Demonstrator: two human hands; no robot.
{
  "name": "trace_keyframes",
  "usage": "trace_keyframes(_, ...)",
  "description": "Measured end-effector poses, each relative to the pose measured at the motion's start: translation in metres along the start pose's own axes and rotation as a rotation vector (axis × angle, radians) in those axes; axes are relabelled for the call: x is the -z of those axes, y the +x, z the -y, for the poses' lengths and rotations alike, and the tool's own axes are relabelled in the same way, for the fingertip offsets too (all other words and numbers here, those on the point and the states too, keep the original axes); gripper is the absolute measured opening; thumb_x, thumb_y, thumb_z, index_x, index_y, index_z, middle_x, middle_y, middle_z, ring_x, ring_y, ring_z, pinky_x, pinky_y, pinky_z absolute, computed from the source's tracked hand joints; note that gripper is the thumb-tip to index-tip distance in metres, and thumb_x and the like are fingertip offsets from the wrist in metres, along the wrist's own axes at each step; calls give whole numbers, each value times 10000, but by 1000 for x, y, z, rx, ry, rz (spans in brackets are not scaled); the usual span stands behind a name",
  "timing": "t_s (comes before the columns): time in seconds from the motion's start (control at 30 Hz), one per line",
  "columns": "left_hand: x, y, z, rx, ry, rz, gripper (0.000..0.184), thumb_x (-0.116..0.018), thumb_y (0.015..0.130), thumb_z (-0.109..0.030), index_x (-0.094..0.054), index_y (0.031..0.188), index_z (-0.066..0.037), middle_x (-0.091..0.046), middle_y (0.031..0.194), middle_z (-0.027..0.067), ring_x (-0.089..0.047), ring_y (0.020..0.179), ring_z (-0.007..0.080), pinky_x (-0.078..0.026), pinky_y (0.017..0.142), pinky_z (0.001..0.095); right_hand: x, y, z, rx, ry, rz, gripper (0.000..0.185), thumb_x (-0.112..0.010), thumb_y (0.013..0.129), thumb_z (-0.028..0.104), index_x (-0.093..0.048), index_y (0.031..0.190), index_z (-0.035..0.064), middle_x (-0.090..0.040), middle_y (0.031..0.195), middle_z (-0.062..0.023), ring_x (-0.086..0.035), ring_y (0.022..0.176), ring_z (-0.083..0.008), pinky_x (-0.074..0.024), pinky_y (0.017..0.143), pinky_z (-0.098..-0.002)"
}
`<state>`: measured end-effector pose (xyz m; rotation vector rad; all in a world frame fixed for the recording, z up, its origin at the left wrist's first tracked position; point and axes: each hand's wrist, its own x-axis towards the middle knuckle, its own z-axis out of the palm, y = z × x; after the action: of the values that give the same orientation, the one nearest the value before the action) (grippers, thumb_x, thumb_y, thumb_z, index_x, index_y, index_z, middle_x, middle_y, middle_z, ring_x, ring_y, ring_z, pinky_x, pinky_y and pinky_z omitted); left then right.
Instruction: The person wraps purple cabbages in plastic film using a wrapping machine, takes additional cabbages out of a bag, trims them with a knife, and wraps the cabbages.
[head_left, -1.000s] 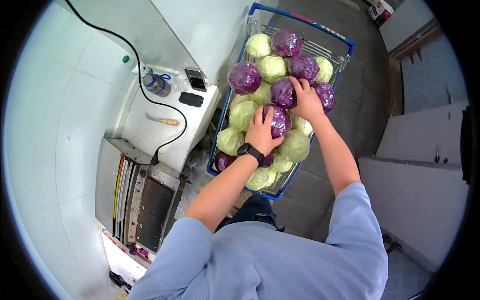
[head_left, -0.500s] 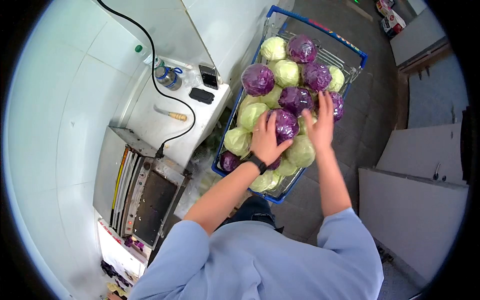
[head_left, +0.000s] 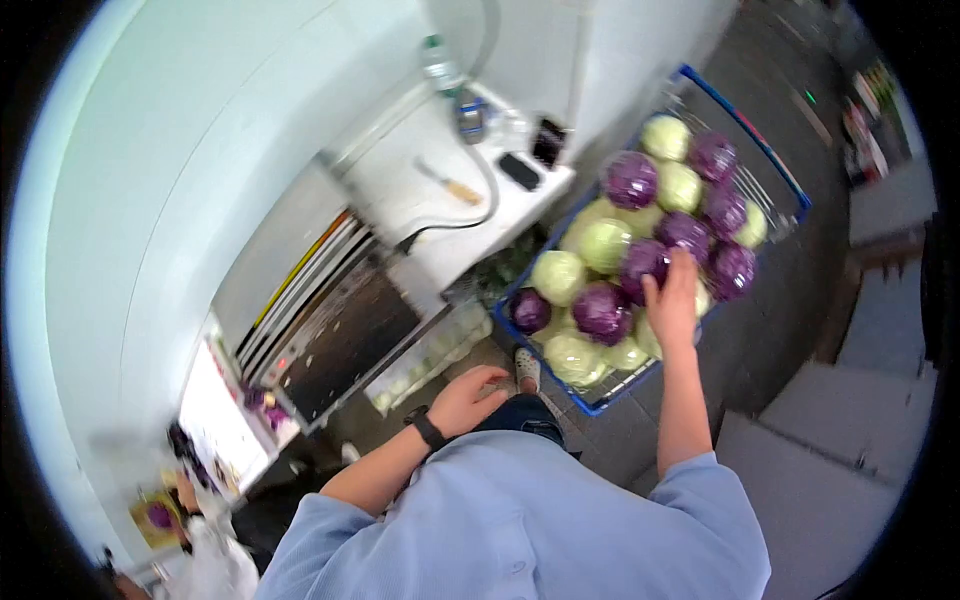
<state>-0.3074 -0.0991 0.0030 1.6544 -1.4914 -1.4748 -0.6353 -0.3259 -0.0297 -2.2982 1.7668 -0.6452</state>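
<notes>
A blue-rimmed shopping cart (head_left: 592, 408) holds several wrapped green and purple cabbages. My right hand (head_left: 675, 300) rests with its fingers apart against the lower right side of a purple cabbage (head_left: 643, 268) in the middle of the pile. Another purple cabbage (head_left: 602, 312) lies just left of that hand, and a green cabbage (head_left: 606, 245) is farther up. My left hand (head_left: 470, 398), below a black wristwatch (head_left: 430, 432), is in front of my waist, away from the cart. It holds nothing, and its fingers are loosely bent and apart.
On the white counter (head_left: 400, 160) at the upper left are a knife (head_left: 450, 183), a black case (head_left: 519, 171), a bottle (head_left: 440, 65) and a flask (head_left: 470, 118). A metal wrapping machine (head_left: 350, 330) stands below it. At the lower left another person's hand (head_left: 187, 492) is near a purple cabbage.
The view has swung left, so the cart appears farther right. My left hand has left the cabbages and moved down to my waist. My right hand has gone back onto a purple cabbage.
</notes>
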Motion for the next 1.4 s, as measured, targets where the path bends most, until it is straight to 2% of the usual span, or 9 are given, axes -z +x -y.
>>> trace_keyframes(0.3, 24, -101, 55, -83, -1750, -131, 699, -267, 1062, -599, -531, 1362, -26, -590, 1355, 119, -544, 1279, 211, -412, 1090, 368, -8, -116, 315, 898, 802, 322, 525, -656, 902, 317, -592, 1335, 26, -497, 1456, -267, -476, 1369, -429, -385, 1115, -510)
trace_keyframes(0.37, 27, -146, 54, -99, -1735, -274, 758, -237, 1045, -641, -491, 1401, -23, -544, 1416, 127, -480, 1349, 205, -377, 1117, 365, -45, -180, 355, 1337, 505, 490, 677, -776, 751, 300, -568, 1365, 104, -482, 1486, -220, -469, 1376, -411, -334, 1136, -575)
trace_keyframes(0.5, 38, -272, 68, -257, -1739, -567, 811, -220, 1038, -658, -361, 1517, -19, -503, 1462, 118, -375, 1433, 223, -285, 1189, 405, -118, -243, 370, 1330, 441, 658, 731, -714, 845, 363, -457, 1458, 58, -440, 1507, -246, -442, 1386, -440, -327, 1140, -571)
trace_keyframes(0.63, 22, -368, 122, -217, -1174, -628, 710, -349, 1045, -592, -390, 1493, -42, -413, 1540, 96, -401, 1418, 251, -312, 1178, 447, -158, -286, 409, -79, 483, 1831, 742, -387, 1021, 632, -419, 1482, 51, -436, 1543, -156, -471, 1377, -364, -413, 1101, -476)
trace_keyframes(0.8, -4, -366, 234, -265, 418, -1066, 813, -791, 731, -300, -462, 1427, -37, -447, 1470, 241, -430, 1357, 417, -397, 1093, 496, -122, -358, 496, -812, 1098, 2116, 739, -332, 1010, 689, -402, 1532, 171, -515, 1464, -61, -507, 1318, -278, -369, 1126, -441)
trace_keyframes(0.9, -12, -371, 296, 338, -115, -868, 681, -728, 841, -335, -489, 1400, -27, -596, 1329, 224, -574, 1199, 415, -483, 973, 493, -124, -352, 506, -339, 793, 2195, 727, -311, 1024, 665, -412, 1515, 139, -342, 1604, -74, -436, 1405, -263, -361, 1133, -437)
trace_keyframes(1.0, -60, -357, 356, 680, -111, -845, 524, -620, 956, -370, -526, 1339, -25, -616, 1238, 249, -624, 1096, 417, -521, 921, 490, -152, -333, 485, 65, 366, 2021, 630, -416, 1046, 550, -447, 1475, 89, -589, 1391, -103, -613, 1189, -262, -451, 1028, -416)
trace_keyframes(1.23, -117, -351, 348, 795, -349, -776, 461, -624, 940, -379, -605, 1228, -19, -635, 1175, 214, -605, 1117, 420, -516, 943, 490, -295, -295, 368, 940, -496, 1710, 470, -581, 979, 411, -624, 1265, 40, -658, 1274, -190, -632, 1161, -368, -500, 958, -465)
trace_keyframes(1.4, -162, -301, 360, 782, -481, -946, 496, -596, 957, -384, -585, 1303, -28, -629, 1236, 216, -627, 1096, 393, -519, 914, 483, -439, -279, 308, 1118, -659, 1532, 416, -613, 954, 332, -636, 1232, 24, -715, 1095, -190, -679, 1035, -329, -515, 894, -423)
